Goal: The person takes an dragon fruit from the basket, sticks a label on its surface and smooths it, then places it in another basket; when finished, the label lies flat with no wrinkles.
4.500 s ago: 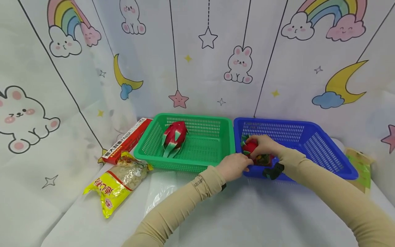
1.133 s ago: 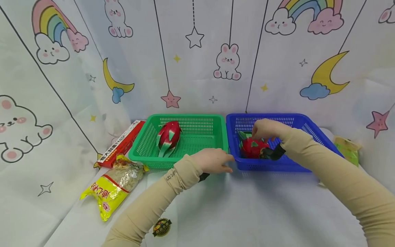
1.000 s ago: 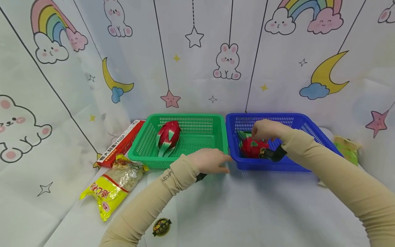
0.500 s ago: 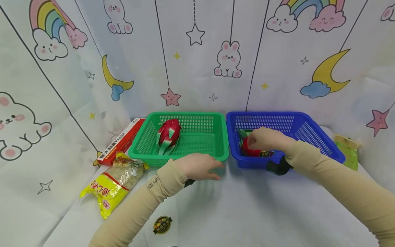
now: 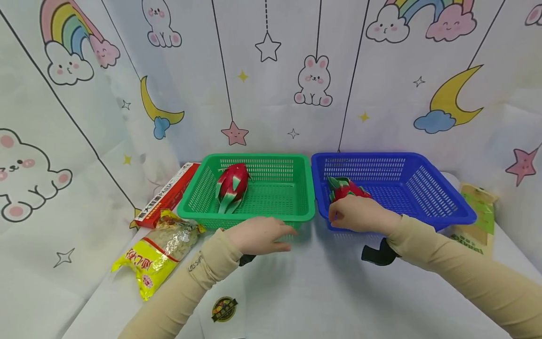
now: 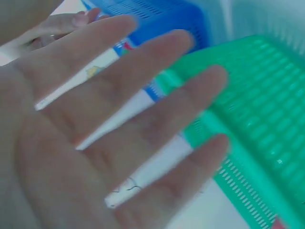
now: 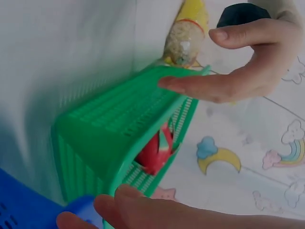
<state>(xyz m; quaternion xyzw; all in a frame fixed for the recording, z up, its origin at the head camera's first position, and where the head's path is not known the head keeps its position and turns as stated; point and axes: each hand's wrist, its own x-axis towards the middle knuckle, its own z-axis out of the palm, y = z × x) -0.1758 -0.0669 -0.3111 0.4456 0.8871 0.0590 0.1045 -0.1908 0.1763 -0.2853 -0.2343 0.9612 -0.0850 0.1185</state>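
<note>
My right hand (image 5: 360,214) hovers over the front left rim of the blue basket (image 5: 455,219), its fingers loosely bent and holding nothing. Just beyond it, inside that basket, lies a red dragon fruit (image 5: 345,187) with green tips, partly hidden by the hand. My left hand (image 5: 260,236) hangs in front of the green basket (image 5: 279,197); the left wrist view shows its fingers (image 6: 143,102) straight and spread, with nothing in them. Another dragon fruit (image 5: 234,182) rests at the left side of the green basket.
Left of the green basket lie a red pasta box (image 5: 167,195) and a yellow bag of pasta (image 5: 158,254). Near the front is a white, flat piece with a round label (image 5: 224,309). A green and tan packet (image 5: 478,221) lies right of the blue basket. A printed curtain stands behind.
Earlier both hands were at the blue basket's left corner, the right hand on its dragon fruit. Since then the right hand has drawn back toward me, and the left hand has moved left.
</note>
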